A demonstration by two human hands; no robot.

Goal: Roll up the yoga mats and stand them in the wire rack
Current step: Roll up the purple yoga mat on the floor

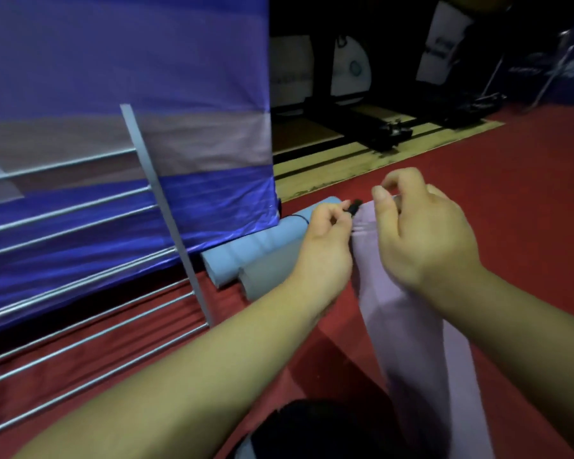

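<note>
Both my forearms reach over one rolled lilac mat [411, 342], red floor [527, 193] beneath.
My left hand [325, 236] pinches a small black clip [354, 206] at the mat's far end; my right hand [424, 240] curls its fingers round that same end. The mat looks smooth, pale and tightly rolled. I count three rolled mats: this one, one light blue mat [256, 251] and one grey mat [269, 276] side by side to its left, just beside the one wire rack [166, 207].

Left grip [325, 246] and right grip [424, 240] bare, forearms [179, 376] unsleeved, black garment [312, 425] low in view.
</note>
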